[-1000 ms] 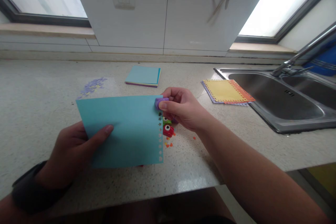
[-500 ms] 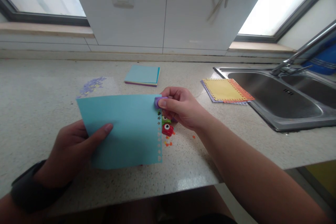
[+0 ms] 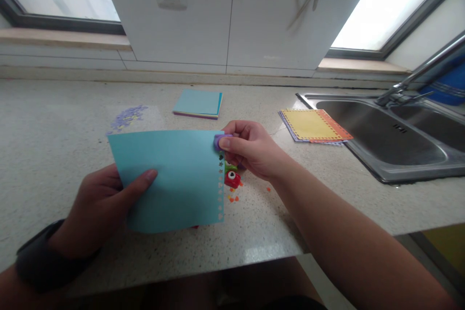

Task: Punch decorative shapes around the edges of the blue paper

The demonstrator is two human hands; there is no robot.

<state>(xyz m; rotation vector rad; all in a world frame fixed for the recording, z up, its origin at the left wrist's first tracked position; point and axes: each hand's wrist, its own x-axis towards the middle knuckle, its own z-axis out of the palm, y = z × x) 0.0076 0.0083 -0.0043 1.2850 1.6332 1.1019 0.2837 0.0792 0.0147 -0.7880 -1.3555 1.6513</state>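
My left hand [image 3: 112, 193] grips a light blue sheet of paper [image 3: 174, 179] by its left side, thumb on top and fingers behind. A column of small punched shapes, hearts and stars among them, runs down the sheet's right edge. At the top right corner my right hand [image 3: 249, 147] is closed on a purple craft punch [image 3: 218, 142], which sits over the paper's edge. Below that hand, a red punch [image 3: 232, 179] and a partly hidden green punch [image 3: 231, 166] lie on the counter. Small orange cut-outs [image 3: 234, 198] are scattered beside them.
Behind the sheet lies a stack of coloured paper [image 3: 198, 101]. Purple and yellow cut-outs [image 3: 129, 117] are heaped at the left. Yellow and orange sheets with punched borders [image 3: 308, 124] rest against the steel sink [image 3: 378, 174] on the right.
Almost nothing differs. The blue sheet's lower edge has tilted up very slightly; both hands keep their grip.
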